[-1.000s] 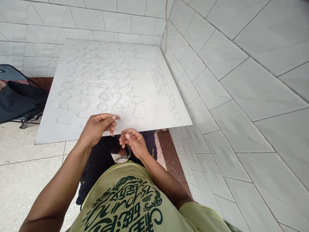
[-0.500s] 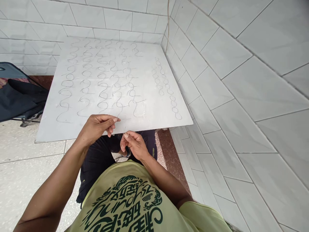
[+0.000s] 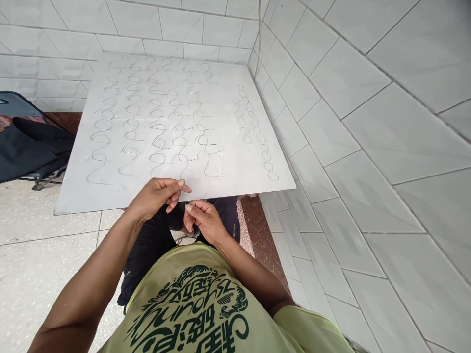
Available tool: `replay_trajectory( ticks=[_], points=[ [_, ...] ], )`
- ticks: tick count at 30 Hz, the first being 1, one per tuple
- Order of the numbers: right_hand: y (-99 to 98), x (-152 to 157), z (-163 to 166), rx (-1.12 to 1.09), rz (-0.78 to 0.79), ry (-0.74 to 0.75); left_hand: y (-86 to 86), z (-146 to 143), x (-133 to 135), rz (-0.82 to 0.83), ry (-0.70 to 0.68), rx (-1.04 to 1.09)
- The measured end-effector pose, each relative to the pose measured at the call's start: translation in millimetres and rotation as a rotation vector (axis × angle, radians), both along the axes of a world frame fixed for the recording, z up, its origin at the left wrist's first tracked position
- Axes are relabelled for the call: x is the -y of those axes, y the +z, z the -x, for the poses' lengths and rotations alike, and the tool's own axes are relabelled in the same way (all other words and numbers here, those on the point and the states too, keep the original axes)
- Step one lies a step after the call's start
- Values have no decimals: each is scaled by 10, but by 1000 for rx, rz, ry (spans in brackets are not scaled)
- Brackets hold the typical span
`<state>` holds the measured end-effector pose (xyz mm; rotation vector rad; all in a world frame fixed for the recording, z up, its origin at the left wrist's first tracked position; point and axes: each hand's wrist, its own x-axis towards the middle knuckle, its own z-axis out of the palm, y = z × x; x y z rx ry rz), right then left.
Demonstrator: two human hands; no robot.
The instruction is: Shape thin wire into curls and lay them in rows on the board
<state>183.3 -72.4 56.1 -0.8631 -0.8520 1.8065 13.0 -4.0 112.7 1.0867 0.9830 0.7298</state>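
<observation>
Near the front edge of the white board (image 3: 253, 169), my left hand (image 3: 156, 198) is closed in a pinch, thumb against index finger. What lies in that pinch is too fine to make out. Just right of and below it, my right hand (image 3: 205, 220) pinches a thin strand (image 3: 187, 200) that rises toward the left fingertips. Whether both hands grip this same strand I cannot tell. Several thin, dark, wavy strands (image 3: 158, 142) lie in columns across the board, and looped, chain-like strands (image 3: 263, 139) run down its right side.
White tiled walls (image 3: 327, 127) stand behind and to the right of the board. A folding chair (image 3: 22, 100) with dark cloth (image 3: 33, 152) over it is at the left. Pale floor (image 3: 33, 264) shows below, and a thin cable (image 3: 259, 39) hangs in the wall corner.
My left hand has moved slightly right and down, bringing its fingertips just above the right hand's. The right hand keeps its pinch, almost in place. The view has shifted a little.
</observation>
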Motion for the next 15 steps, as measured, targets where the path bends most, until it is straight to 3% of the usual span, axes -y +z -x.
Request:
replay_trajectory(
  ticks=[7, 15],
  points=[
    [39, 10, 5, -78, 26, 41, -56, -36, 33, 33, 18, 50],
    [148, 20, -117, -153, 76, 180, 92, 73, -9, -8, -147, -64]
  ],
)
